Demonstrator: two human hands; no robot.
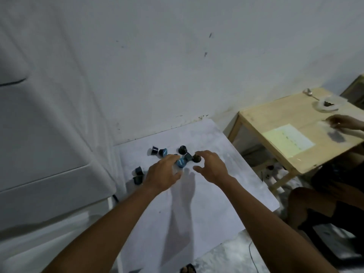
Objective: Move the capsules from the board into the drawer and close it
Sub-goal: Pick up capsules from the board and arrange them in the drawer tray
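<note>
A white board [206,194] lies on the floor with several dark and blue coffee capsules scattered at its far end. My left hand [163,173] reaches over them with fingers spread, its fingertips against a blue capsule [181,163]. My right hand [211,166] is open beside it, with the index finger touching a dark brown capsule [197,159]. A black capsule [182,149] stands just beyond both hands. Two more capsules [159,151] lie further left, and another pair [137,175] sits near the board's left edge. A white cabinet [49,174] stands to the left; I cannot tell where its drawer is.
A white wall rises right behind the board. A low wooden table [275,123] at the right holds a sheet of paper [289,139], a white bowl [326,104] and a spoon. Another person [325,194] sits beside it, one hand on the table. A thin cable [253,255] runs along the floor.
</note>
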